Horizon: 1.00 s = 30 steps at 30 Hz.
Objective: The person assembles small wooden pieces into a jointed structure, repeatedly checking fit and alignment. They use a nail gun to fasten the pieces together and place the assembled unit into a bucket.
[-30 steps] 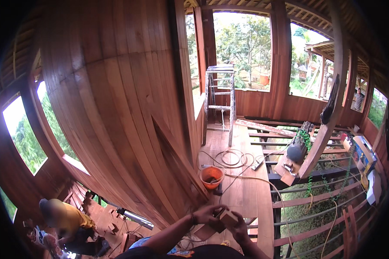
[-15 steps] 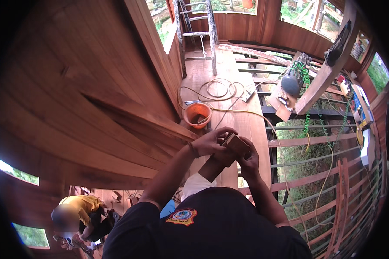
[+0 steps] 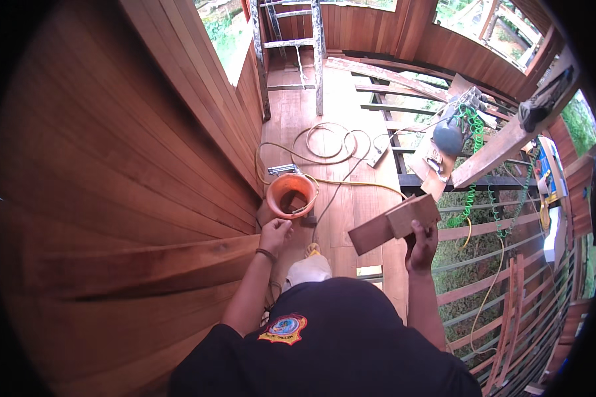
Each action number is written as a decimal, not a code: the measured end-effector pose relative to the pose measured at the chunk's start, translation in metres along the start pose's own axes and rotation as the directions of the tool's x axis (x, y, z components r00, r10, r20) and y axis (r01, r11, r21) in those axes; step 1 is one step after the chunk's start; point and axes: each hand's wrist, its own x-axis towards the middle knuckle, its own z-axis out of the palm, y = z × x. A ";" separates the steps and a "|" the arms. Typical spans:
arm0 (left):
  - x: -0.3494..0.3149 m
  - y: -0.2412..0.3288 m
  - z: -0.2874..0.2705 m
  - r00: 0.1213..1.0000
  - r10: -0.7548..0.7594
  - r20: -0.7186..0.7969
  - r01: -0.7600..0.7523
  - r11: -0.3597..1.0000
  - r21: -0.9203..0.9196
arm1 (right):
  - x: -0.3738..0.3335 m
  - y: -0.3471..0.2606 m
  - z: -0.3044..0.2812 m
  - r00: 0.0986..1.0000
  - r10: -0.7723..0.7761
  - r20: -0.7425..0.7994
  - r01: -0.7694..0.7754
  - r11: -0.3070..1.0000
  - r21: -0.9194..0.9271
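Over the plank floor, we've got both hands out in front, well apart. Our left forearm slants up and to the right, and the left hand sits just below the orange bucket, fingers curled in toward the thumb; whether something small is pinched there, we cannot tell. Our right forearm rises nearly straight, and the right hand grips a wooden block, thumb pressed on its near face.

Now the room: to our left, a wooden wall and a thick timber running up close to the wrist, so that side is tight. To our right, the planks run out near the right hand, and past that edge we see spaced joists with greenery in the gaps. Straight ahead, boards stretch toward the stepladder.

And the block? Tilted at our right fingers, with a flat board jutting to the lower left, clear of our left hand.
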 end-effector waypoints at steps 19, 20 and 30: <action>0.352 0.144 0.059 0.983 0.178 0.054 -0.172 0.981 -0.088 | 0.430 0.006 0.154 0.818 -0.574 -0.041 0.543 0.793 -0.275; 0.376 0.137 0.066 0.975 0.220 -0.022 -0.194 0.902 0.386 | 0.460 -0.005 0.166 0.849 -0.527 -0.040 0.514 0.841 -0.167; 0.534 0.199 0.071 0.940 -0.292 -0.175 0.332 0.902 0.276 | 0.662 -0.091 0.301 0.729 -0.685 -0.011 0.682 0.724 0.103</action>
